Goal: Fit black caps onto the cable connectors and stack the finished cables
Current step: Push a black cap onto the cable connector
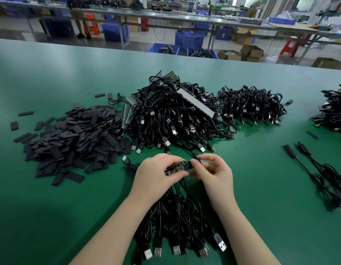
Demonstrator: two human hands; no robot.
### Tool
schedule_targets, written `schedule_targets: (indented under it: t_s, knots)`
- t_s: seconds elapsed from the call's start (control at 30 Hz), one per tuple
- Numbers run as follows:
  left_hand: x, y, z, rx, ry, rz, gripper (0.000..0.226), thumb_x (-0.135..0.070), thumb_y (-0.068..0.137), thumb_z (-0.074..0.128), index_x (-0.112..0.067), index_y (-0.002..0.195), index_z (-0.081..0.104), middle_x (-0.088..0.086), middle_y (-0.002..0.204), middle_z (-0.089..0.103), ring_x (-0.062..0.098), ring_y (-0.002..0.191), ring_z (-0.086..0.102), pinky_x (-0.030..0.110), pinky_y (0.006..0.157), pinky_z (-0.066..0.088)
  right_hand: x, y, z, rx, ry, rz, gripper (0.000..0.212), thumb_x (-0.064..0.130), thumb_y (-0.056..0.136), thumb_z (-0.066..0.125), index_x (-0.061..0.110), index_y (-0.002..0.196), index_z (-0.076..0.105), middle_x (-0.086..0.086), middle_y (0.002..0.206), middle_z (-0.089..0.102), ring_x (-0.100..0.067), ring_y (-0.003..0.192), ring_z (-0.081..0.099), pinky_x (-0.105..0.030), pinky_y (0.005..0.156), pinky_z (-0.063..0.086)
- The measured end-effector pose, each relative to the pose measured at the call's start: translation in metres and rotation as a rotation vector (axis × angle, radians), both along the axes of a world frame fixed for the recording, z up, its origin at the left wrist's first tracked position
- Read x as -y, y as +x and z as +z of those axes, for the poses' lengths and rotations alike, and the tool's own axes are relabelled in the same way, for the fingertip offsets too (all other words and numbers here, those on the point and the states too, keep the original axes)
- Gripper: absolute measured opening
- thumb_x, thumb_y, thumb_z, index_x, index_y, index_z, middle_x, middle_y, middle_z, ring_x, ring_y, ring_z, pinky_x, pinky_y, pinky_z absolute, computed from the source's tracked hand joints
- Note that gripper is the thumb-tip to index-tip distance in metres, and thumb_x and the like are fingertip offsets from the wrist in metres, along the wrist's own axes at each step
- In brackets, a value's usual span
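Note:
My left hand (pixel 156 173) grips a small bundle of green circuit-board connectors (pixel 174 167) whose black cables (pixel 177 217) trail down toward me, their USB plugs (pixel 177 249) lying at the near edge. My right hand (pixel 213 171) pinches a black cap (pixel 188 166) against the end of one board. A heap of loose black caps (pixel 74 138) lies to the left. A big pile of uncapped cables (pixel 173 115) sits in the middle, behind my hands. Two capped cables (pixel 309 165) lie to the right.
The green table (pixel 51 207) carries a smaller cable pile (pixel 253 106) at the back right and another pile (pixel 335 109) at the right edge. A grey strip (pixel 196 102) lies on the big pile. Benches, blue crates (pixel 188 40) and cardboard boxes stand beyond the table.

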State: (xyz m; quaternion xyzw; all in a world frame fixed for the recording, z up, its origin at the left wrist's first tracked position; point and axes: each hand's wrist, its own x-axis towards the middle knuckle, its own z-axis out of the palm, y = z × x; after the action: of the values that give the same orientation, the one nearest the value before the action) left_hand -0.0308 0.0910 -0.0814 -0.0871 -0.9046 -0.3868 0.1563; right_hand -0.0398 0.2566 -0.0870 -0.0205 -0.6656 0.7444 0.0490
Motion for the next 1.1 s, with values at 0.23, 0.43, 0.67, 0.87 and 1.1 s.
schedule_targets:
  t_s: [0.23,0.43,0.67,0.87,1.1]
  knots:
    - [0.0002,-0.0003,-0.0015,0.005,0.006,0.019,0.024,-0.039,0.087,0.069,-0.037,0.111,0.071,-0.018,0.105,0.069,0.003,0.098,0.061,0.026,0.087,0.050,-0.0008,0.0011,0.0017,0.005,-0.029,0.107,0.020,0.005,0.086,0.074,0.019,0.101,0.071,-0.008,0.073,0.074,-0.018,0.070,0.073,-0.017,0.065,0.052]
    - [0.0022,-0.0038,-0.0038,0.047,0.063,-0.012,0.021,-0.033,0.087,0.070,-0.032,0.108,0.073,-0.016,0.103,0.069,-0.001,0.097,0.059,0.025,0.085,0.050,-0.0014,0.0017,0.0047,-0.055,0.051,0.160,0.034,0.002,0.084,0.075,0.035,0.089,0.079,0.000,0.080,0.077,-0.013,0.075,0.073,-0.016,0.072,0.053]
    - [0.0018,-0.0045,-0.0056,0.062,0.073,-0.015,0.019,-0.038,0.086,0.069,-0.036,0.105,0.072,-0.022,0.100,0.066,-0.004,0.098,0.058,0.020,0.082,0.049,-0.0006,0.0025,0.0032,-0.064,0.097,0.107,0.028,0.003,0.081,0.078,0.030,0.076,0.079,0.002,0.081,0.077,-0.005,0.073,0.070,-0.014,0.068,0.051]
    - [0.0022,-0.0017,-0.0056,0.078,0.187,0.019,0.030,-0.043,0.078,0.076,-0.052,0.100,0.056,-0.035,0.096,0.060,-0.006,0.093,0.057,0.006,0.076,0.043,-0.0023,0.0005,-0.0001,-0.035,0.077,0.009,0.016,0.012,0.085,0.076,0.025,0.075,0.075,-0.004,0.080,0.076,-0.008,0.071,0.068,-0.016,0.066,0.051]
    - [0.0010,-0.0028,-0.0068,-0.014,0.130,0.032,0.021,-0.040,0.080,0.076,-0.040,0.100,0.073,-0.024,0.098,0.069,-0.004,0.097,0.061,0.021,0.085,0.052,-0.0023,0.0011,0.0000,-0.090,0.048,-0.055,0.022,0.013,0.088,0.073,0.029,0.073,0.072,-0.003,0.083,0.077,-0.018,0.083,0.074,-0.018,0.070,0.055]
